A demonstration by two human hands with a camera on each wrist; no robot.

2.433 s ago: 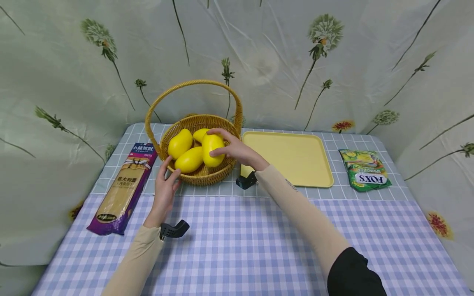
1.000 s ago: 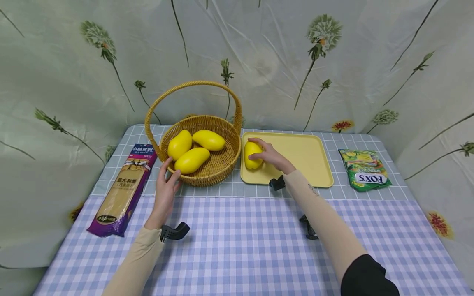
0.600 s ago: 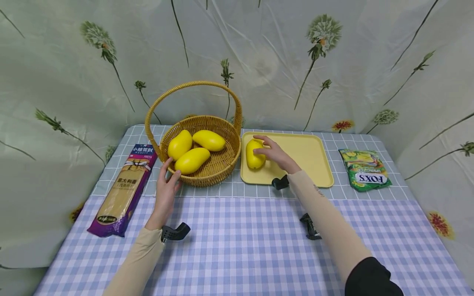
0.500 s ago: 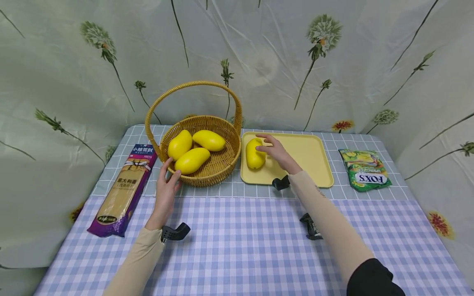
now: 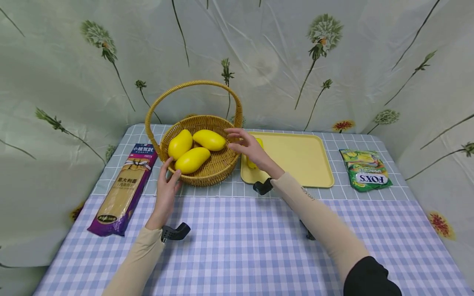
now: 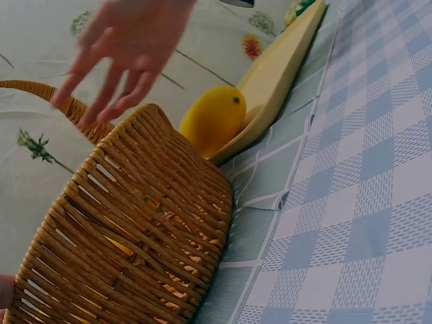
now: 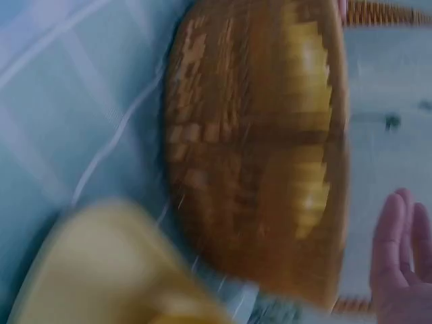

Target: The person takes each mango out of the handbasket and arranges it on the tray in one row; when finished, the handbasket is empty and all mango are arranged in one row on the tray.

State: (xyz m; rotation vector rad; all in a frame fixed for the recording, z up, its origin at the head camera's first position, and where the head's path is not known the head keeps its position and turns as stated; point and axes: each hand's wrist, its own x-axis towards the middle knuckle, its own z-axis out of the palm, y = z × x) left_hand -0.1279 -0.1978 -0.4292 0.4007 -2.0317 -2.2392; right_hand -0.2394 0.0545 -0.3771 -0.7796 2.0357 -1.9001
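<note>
A round wicker basket [image 5: 207,179] with a tall arched handle holds three visible yellow mangoes [image 5: 191,160]. My left hand [image 5: 165,195] holds the basket's near-left rim, its fingertips over the edge; only a bit of a finger [image 6: 5,291] shows in the left wrist view. Above the basket's right rim hovers my right hand [image 5: 252,151], nothing in it, fingers spread and pointing at the mangoes inside. Behind that hand, another mango [image 6: 214,121] lies at the left end of the yellow tray [image 5: 296,158], partly hidden in the head view.
Left of the basket lies a long purple pasta packet [image 5: 124,189]. A green FOX'S bag [image 5: 365,169] is right of the tray. A small black object [image 5: 308,231] sits near my right forearm, mostly covered. A floral curtain [image 5: 266,61] hangs behind the table.
My right hand carried a mango from the basket to the tray, let it go, and has swung back left over the basket. My left hand has stayed at the rim.
</note>
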